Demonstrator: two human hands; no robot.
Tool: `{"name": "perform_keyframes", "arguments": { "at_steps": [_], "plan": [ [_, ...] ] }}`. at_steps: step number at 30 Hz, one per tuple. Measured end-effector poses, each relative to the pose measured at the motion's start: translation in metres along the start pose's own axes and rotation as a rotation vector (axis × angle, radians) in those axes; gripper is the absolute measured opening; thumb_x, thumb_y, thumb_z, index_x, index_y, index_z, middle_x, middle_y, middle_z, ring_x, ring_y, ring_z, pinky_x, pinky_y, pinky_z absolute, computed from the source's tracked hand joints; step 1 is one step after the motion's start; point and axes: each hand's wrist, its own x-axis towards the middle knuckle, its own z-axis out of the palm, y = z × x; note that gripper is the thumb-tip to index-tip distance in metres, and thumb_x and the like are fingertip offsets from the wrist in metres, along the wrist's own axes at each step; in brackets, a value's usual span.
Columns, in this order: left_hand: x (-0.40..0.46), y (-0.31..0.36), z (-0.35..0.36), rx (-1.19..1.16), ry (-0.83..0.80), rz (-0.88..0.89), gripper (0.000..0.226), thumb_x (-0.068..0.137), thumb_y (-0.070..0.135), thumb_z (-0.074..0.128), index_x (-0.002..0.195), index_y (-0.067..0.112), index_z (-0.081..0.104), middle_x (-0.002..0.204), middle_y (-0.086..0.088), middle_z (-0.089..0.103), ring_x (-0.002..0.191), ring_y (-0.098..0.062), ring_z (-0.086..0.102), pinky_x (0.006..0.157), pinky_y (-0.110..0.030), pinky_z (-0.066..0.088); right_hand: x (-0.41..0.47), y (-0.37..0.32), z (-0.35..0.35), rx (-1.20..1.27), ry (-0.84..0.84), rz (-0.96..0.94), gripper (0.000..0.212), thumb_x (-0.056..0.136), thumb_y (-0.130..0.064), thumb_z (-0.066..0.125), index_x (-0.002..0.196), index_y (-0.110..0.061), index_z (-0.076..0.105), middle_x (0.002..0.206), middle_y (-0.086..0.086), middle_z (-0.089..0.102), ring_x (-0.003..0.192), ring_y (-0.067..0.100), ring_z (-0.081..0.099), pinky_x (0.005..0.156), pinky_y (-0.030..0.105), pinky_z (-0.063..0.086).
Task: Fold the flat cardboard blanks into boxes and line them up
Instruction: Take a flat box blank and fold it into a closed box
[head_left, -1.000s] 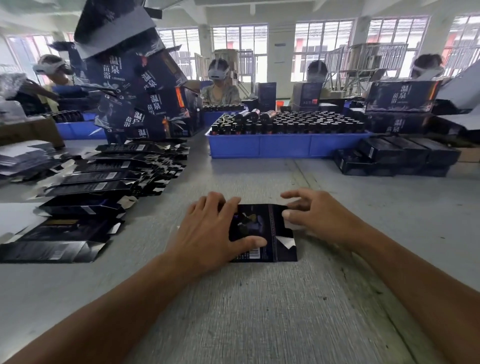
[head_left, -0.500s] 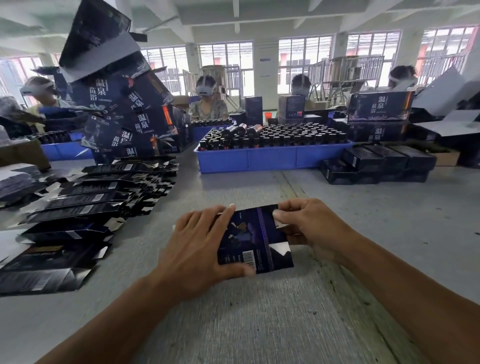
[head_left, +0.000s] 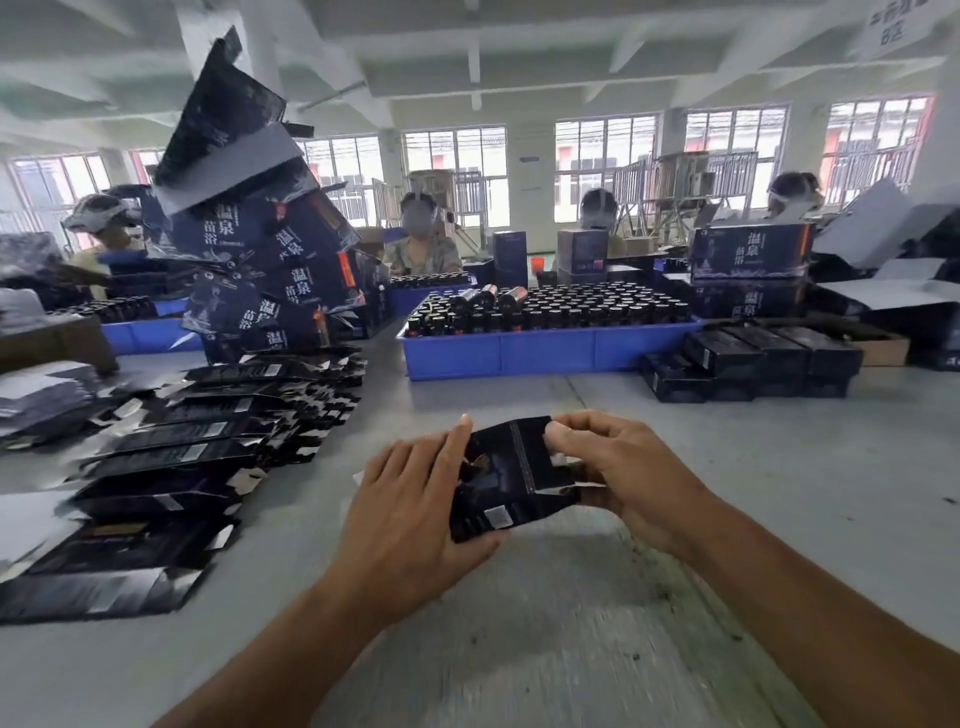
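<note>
Both hands hold one dark cardboard blank (head_left: 511, 478) just above the grey surface (head_left: 779, 467), at the middle of the view. The left hand (head_left: 410, 525) grips its near left side, fingers spread over the top face and thumb under the near edge. The right hand (head_left: 618, 467) pinches its right end, fingers curled round a flap. At 9 o'clock, flat blanks (head_left: 171, 467) lie overlapped in a row. At 12 o'clock stands a blue tray (head_left: 545, 353) packed with dark bottles (head_left: 571, 306); at 2 o'clock lie finished boxes (head_left: 748, 364).
</note>
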Motion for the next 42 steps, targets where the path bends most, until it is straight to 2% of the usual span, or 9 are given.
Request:
{"name": "perform_keyframes", "arguments": {
  "at_steps": [3,6,10,16,18,24,28,36,42],
  "plan": [
    [0.001,-0.003,0.000,0.000,0.040,-0.022,0.096,0.080,0.073,0.049,0.150,0.008,0.037,0.131,-0.009,0.060,0.116,-0.029,0.059,0.101,-0.047,0.048,0.001,0.002,-0.001,0.008,-0.041,0.010,0.014,0.093,-0.027,0.070,0.104,-0.021,0.073,0.101,0.004,0.076,0.084,0.023,0.074,0.070,0.030,0.056],
    [0.002,-0.005,0.001,-0.003,0.081,-0.037,0.093,0.078,0.064,0.070,0.146,0.007,0.043,0.132,-0.010,0.058,0.117,-0.031,0.057,0.102,-0.049,0.045,0.001,0.002,-0.001,0.020,-0.080,0.003,0.021,0.090,-0.023,0.073,0.111,-0.021,0.070,0.102,0.004,0.076,0.086,0.021,0.074,0.070,0.029,0.057],
    [0.003,-0.005,0.002,-0.062,0.141,-0.054,0.086,0.072,0.052,0.082,0.138,0.013,0.046,0.132,-0.008,0.055,0.120,-0.028,0.054,0.105,-0.042,0.038,-0.001,0.000,0.006,-0.037,-0.042,-0.071,0.026,0.088,-0.015,0.075,0.111,-0.014,0.062,0.095,0.003,0.077,0.084,0.021,0.075,0.066,0.028,0.058],
    [0.007,-0.005,0.004,-0.139,0.159,-0.046,0.079,0.072,0.047,0.077,0.136,0.016,0.041,0.134,-0.004,0.054,0.121,-0.024,0.051,0.107,-0.031,0.029,-0.006,-0.002,0.017,-0.279,0.073,-0.297,0.011,0.090,-0.008,0.072,0.087,-0.011,0.062,0.081,-0.002,0.076,0.071,0.010,0.073,0.058,0.019,0.054],
    [0.010,-0.005,0.003,-0.140,0.176,-0.042,0.080,0.075,0.055,0.071,0.138,0.017,0.039,0.133,-0.003,0.056,0.120,-0.022,0.050,0.106,-0.035,0.033,-0.008,-0.004,0.018,-0.314,0.058,-0.310,0.009,0.093,-0.010,0.069,0.097,-0.018,0.067,0.087,-0.005,0.077,0.076,0.010,0.074,0.060,0.020,0.056],
    [0.024,0.000,0.000,-0.107,0.172,0.095,0.090,0.081,0.065,0.060,0.154,0.025,0.026,0.141,-0.008,0.049,0.126,-0.026,0.047,0.106,-0.046,0.039,-0.008,-0.009,0.013,-0.364,0.080,-0.306,0.043,0.098,-0.003,0.059,0.131,-0.030,0.059,0.099,0.000,0.076,0.083,0.010,0.074,0.061,0.027,0.061],
    [0.035,0.000,-0.008,-0.092,0.168,0.130,0.080,0.089,0.071,0.048,0.154,0.029,0.028,0.148,-0.009,0.042,0.130,-0.026,0.041,0.109,-0.044,0.032,-0.008,-0.012,0.007,-0.361,0.101,-0.357,0.048,0.097,-0.001,0.058,0.128,-0.037,0.059,0.092,-0.003,0.077,0.077,0.013,0.074,0.057,0.027,0.059],
    [0.029,0.008,-0.001,-0.075,0.177,0.167,0.059,0.095,0.055,0.049,0.149,0.038,0.033,0.147,-0.016,0.043,0.126,-0.034,0.049,0.100,-0.050,0.046,-0.011,-0.011,0.008,-0.421,0.126,-0.404,0.055,0.098,-0.005,0.058,0.122,-0.054,0.053,0.093,-0.005,0.073,0.077,0.008,0.072,0.056,0.025,0.058],
    [0.023,0.004,-0.005,-0.182,0.162,0.136,0.062,0.090,0.045,0.067,0.144,0.037,0.040,0.147,-0.015,0.039,0.126,-0.036,0.048,0.092,-0.053,0.054,-0.014,-0.011,0.015,-0.439,0.129,-0.448,0.044,0.097,-0.015,0.063,0.123,-0.050,0.059,0.096,-0.012,0.071,0.077,0.004,0.070,0.055,0.022,0.057]
  ]
}}
